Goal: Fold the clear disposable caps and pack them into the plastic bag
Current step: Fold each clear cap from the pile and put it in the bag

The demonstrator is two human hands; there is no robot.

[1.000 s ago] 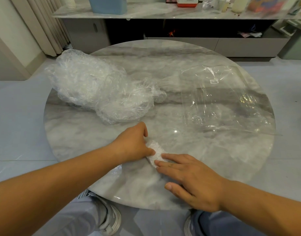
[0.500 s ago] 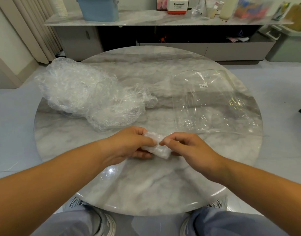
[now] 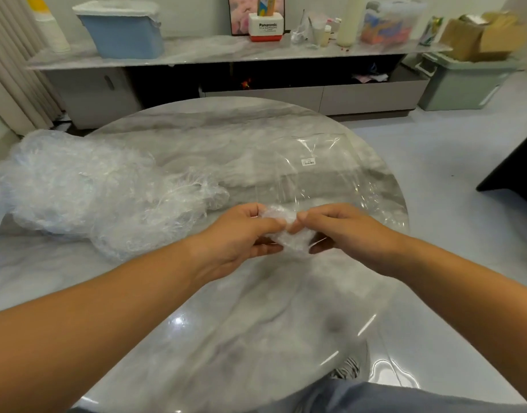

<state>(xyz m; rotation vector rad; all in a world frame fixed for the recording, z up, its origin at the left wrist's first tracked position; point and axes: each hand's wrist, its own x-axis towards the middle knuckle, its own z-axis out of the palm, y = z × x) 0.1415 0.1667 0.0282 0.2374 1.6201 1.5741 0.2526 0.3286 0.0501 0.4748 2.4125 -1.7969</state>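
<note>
Two hands: left hand (image 3: 241, 236), right hand (image 3: 348, 234). One folded clear cap (image 3: 289, 231), one clear plastic bag (image 3: 324, 174), one marble desk (image 3: 226, 308). One heap of loose caps (image 3: 92, 192), uncounted.

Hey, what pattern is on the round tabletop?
The round tabletop has glossy grey and white marble veining, best seen in the head view.

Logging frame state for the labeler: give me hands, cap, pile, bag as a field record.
left hand: pinches folded cap, left end
right hand: pinches its right end
folded cap: small wad, held above table
cap pile: loose heap, table's left side
plastic bag: flat on table, beyond the hands; no caps visible inside
</note>
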